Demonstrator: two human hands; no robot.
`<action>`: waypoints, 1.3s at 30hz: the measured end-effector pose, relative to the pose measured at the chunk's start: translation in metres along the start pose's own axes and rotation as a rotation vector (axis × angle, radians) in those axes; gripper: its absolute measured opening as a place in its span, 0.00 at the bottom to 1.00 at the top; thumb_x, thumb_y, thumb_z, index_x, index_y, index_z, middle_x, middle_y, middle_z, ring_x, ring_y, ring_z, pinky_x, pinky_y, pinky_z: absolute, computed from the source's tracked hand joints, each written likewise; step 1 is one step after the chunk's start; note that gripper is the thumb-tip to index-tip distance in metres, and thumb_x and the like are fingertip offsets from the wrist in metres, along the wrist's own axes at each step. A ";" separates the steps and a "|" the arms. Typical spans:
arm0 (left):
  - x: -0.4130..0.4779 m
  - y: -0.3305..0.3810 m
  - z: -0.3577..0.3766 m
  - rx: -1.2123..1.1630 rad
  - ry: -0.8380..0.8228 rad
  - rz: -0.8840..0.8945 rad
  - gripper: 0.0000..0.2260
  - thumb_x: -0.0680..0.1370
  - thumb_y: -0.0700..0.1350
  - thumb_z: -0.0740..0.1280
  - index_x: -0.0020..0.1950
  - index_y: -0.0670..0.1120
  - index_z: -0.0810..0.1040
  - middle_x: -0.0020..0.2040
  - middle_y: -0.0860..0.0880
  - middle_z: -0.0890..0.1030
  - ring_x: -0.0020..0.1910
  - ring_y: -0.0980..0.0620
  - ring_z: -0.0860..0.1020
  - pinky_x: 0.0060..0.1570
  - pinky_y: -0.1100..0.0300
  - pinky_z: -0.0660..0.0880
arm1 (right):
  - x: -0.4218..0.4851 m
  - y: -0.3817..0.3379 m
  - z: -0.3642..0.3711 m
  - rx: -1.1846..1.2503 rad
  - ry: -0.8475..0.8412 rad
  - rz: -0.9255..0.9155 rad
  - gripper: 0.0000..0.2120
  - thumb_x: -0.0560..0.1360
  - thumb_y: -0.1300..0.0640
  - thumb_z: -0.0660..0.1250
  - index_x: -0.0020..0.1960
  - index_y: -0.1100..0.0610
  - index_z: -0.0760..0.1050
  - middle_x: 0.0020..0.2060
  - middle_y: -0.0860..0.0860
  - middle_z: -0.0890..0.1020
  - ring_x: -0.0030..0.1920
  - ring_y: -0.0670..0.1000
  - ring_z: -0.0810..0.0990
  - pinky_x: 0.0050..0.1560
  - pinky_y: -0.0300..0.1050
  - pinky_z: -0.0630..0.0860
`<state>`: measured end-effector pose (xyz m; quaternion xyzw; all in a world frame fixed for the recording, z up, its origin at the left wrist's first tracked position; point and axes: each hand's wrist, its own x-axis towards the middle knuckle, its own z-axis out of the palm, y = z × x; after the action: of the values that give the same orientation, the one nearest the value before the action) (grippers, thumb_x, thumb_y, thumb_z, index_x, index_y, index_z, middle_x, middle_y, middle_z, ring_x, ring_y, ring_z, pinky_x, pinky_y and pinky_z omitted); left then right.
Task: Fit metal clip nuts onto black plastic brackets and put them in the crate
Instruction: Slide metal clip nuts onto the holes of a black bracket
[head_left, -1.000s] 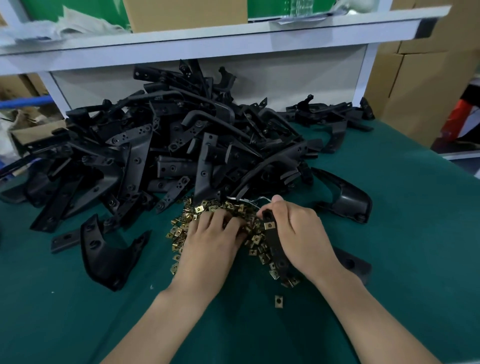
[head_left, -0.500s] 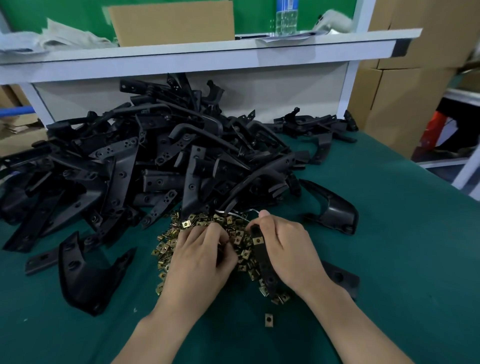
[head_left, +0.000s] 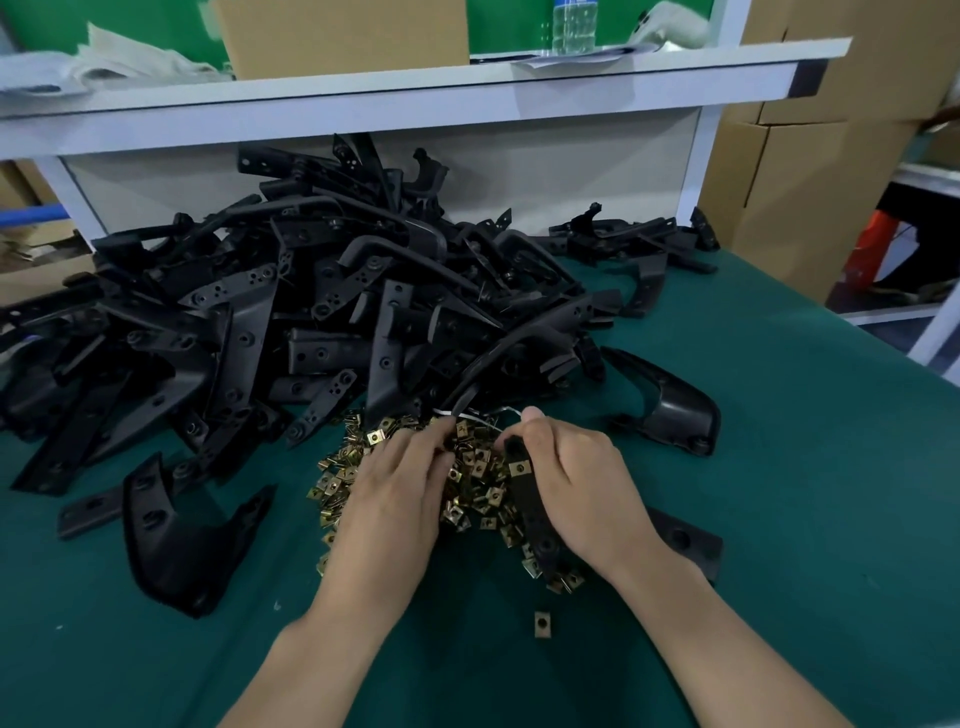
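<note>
**Right hand grips a bracket over the clip nut pile; left hand digs into the nuts**

The right hand (head_left: 576, 488) grips a narrow black plastic bracket (head_left: 531, 512). Its fingers curl round the upper end and its thumb points up along the far edge. The bracket lies lengthwise toward the person, its lower end resting on the pile of brass-coloured clip nuts (head_left: 470, 486). One fitted clip nut (head_left: 519, 469) sits on the bracket near its upper end, just below the gripping fingers.

The left hand (head_left: 395, 499) lies palm down on the left part of the pile, with its fingertips (head_left: 436, 448) bent down among the nuts. They hide what is under them, so it is not clear whether they pinch a nut.

The pile sits on the green table mat (head_left: 789, 519), right at the near foot of a big heap of black brackets (head_left: 311, 322) that reaches back to the white shelf (head_left: 415, 98). A stray clip nut (head_left: 543, 623) lies alone on the mat between the two forearms, apart from the pile.

A curved bracket (head_left: 670, 410) lies by itself to the right of the hands, and a wide curved bracket (head_left: 176, 540) lies to the left. A flat black piece (head_left: 685, 540) shows from under the right wrist. A cardboard box (head_left: 343, 36) stands on the shelf, and stacked cartons (head_left: 805, 182) stand beyond the table's right edge.
</note>
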<state>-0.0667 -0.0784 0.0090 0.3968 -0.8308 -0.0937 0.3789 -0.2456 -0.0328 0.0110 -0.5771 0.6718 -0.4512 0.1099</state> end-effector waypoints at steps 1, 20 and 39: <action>0.000 0.001 -0.001 -0.061 0.017 -0.026 0.15 0.82 0.45 0.62 0.69 0.48 0.75 0.54 0.56 0.78 0.52 0.60 0.76 0.55 0.65 0.72 | 0.000 0.000 0.000 0.003 0.003 0.000 0.31 0.82 0.37 0.44 0.50 0.48 0.84 0.45 0.46 0.86 0.48 0.45 0.82 0.52 0.49 0.79; -0.012 0.034 -0.003 -1.008 -0.316 -0.466 0.10 0.82 0.39 0.63 0.57 0.49 0.82 0.42 0.47 0.83 0.39 0.50 0.81 0.41 0.61 0.79 | 0.005 0.000 -0.006 0.115 0.086 0.045 0.26 0.87 0.47 0.49 0.44 0.47 0.84 0.28 0.31 0.77 0.34 0.36 0.77 0.40 0.31 0.68; -0.010 0.028 0.002 -1.164 -0.361 -0.531 0.09 0.76 0.47 0.68 0.53 0.49 0.85 0.44 0.44 0.84 0.41 0.49 0.82 0.43 0.60 0.80 | 0.004 -0.005 -0.008 0.135 0.066 0.053 0.26 0.87 0.48 0.49 0.44 0.48 0.84 0.22 0.29 0.71 0.30 0.36 0.75 0.36 0.35 0.63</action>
<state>-0.0808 -0.0528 0.0152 0.2967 -0.5691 -0.6823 0.3502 -0.2490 -0.0321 0.0210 -0.5353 0.6580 -0.5112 0.1385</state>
